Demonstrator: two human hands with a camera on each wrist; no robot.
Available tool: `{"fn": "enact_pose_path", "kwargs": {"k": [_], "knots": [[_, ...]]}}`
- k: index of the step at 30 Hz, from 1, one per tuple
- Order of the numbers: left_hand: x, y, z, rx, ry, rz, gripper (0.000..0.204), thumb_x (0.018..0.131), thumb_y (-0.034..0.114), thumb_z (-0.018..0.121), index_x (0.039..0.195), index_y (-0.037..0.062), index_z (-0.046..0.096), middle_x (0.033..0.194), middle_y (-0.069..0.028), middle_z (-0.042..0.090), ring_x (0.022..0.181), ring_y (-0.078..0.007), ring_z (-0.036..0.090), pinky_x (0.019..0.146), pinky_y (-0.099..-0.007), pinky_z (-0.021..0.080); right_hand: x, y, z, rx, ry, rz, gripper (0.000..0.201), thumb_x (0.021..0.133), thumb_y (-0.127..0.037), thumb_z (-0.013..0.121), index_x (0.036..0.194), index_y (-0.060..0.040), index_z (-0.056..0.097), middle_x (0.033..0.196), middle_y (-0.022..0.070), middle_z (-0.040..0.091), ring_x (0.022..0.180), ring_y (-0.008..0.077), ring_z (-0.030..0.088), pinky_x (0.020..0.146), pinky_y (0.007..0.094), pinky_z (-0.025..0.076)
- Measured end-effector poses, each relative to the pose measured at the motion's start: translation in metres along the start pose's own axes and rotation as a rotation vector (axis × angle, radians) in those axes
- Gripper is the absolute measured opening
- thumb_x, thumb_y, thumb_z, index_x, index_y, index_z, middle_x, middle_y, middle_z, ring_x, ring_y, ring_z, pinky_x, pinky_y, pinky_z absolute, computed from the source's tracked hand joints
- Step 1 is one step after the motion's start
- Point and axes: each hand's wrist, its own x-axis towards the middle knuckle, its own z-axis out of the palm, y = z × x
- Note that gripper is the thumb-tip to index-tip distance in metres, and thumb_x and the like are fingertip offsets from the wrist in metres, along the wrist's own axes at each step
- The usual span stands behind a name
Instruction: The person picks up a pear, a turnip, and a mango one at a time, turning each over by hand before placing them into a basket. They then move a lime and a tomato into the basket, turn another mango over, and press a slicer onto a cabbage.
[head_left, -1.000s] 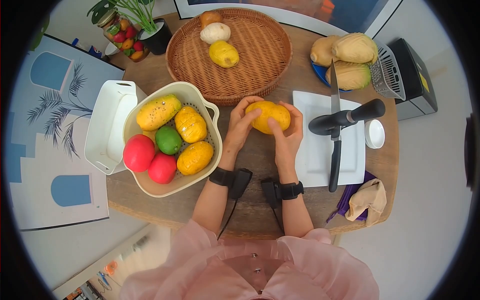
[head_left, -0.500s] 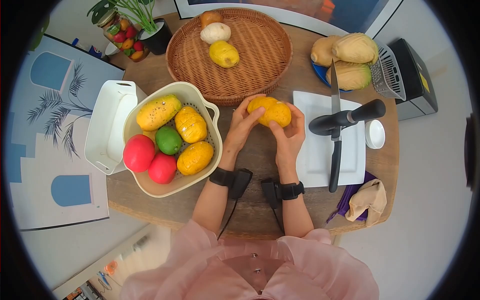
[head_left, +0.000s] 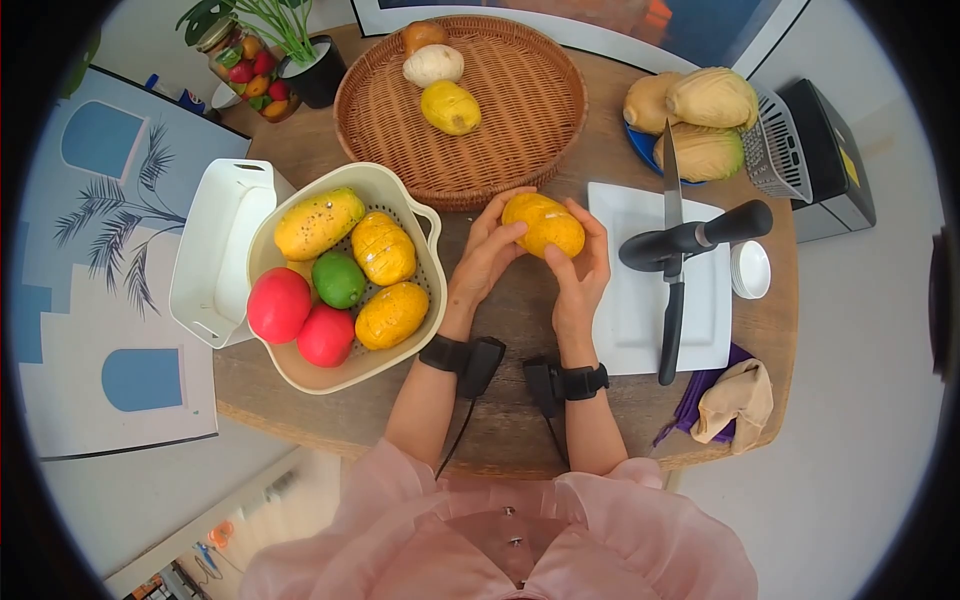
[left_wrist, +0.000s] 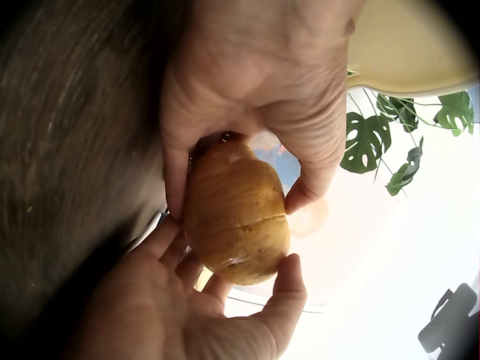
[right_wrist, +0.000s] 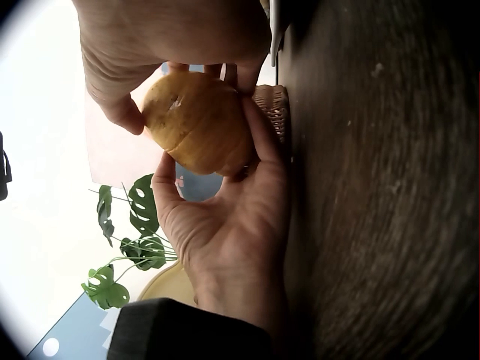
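Note:
A yellow, oblong fruit with a glossy, speckled skin is held between both hands above the table, in front of the wicker tray. My left hand grips its left end, thumb on the near side and fingers behind. From the other side my right hand holds the right end, with the thumb against the near face. In the left wrist view a thin crease runs across the fruit. The right wrist view shows fingertips of both hands at opposite ends of the fruit.
Left of the hands, a cream colander holds yellow fruits, a green one and red ones, beside a white bin. Behind is a round wicker tray. At right a knife and black stand overlap a white square plate.
The fruit has turned between the fingers, and its far-left end shows more of its surface now. Both hands keep hold of it at nearly the same spot.

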Motion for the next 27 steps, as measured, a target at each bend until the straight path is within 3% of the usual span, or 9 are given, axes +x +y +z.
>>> {"fn": "enact_pose_path", "kwargs": {"k": [11, 15, 27], "knots": [[0.0007, 0.0012, 0.0034, 0.063, 0.028, -0.024, 0.052, 0.087, 0.017, 0.058, 0.131, 0.0005, 0.037, 0.122, -0.0138, 0.048, 0.115, -0.0215, 0.048, 0.097, -0.0342, 0.042, -0.0004, 0.0011, 0.0001, -0.055, 0.002, -0.062, 0.044, 0.075, -0.001, 0.065, 0.116, -0.0011, 0.049, 0.129, 0.0183, 0.043, 0.121, 0.0249, 0.042, 0.103, 0.0356, 0.034], [0.0010, 0.0016, 0.0017, -0.076, 0.035, -0.026, 0.049, 0.087, 0.018, 0.059, 0.130, 0.0018, 0.040, 0.120, -0.0118, 0.049, 0.112, -0.0194, 0.050, 0.093, -0.0319, 0.044, 0.0006, -0.0001, -0.0015, 0.034, 0.016, -0.011, 0.041, 0.077, -0.003, 0.064, 0.115, -0.0006, 0.050, 0.129, 0.0195, 0.044, 0.121, 0.0261, 0.042, 0.103, 0.0367, 0.034], [0.0000, 0.0020, 0.0028, -0.056, 0.020, 0.009, 0.053, 0.086, 0.022, 0.053, 0.132, 0.0006, 0.036, 0.123, -0.0134, 0.048, 0.113, -0.0212, 0.050, 0.096, -0.0334, 0.042, 0.0011, -0.0007, 0.0013, 0.057, 0.013, 0.070, 0.041, 0.079, -0.005, 0.063, 0.117, 0.0007, 0.049, 0.129, 0.0191, 0.044, 0.122, 0.0268, 0.042, 0.102, 0.0375, 0.035]]}}
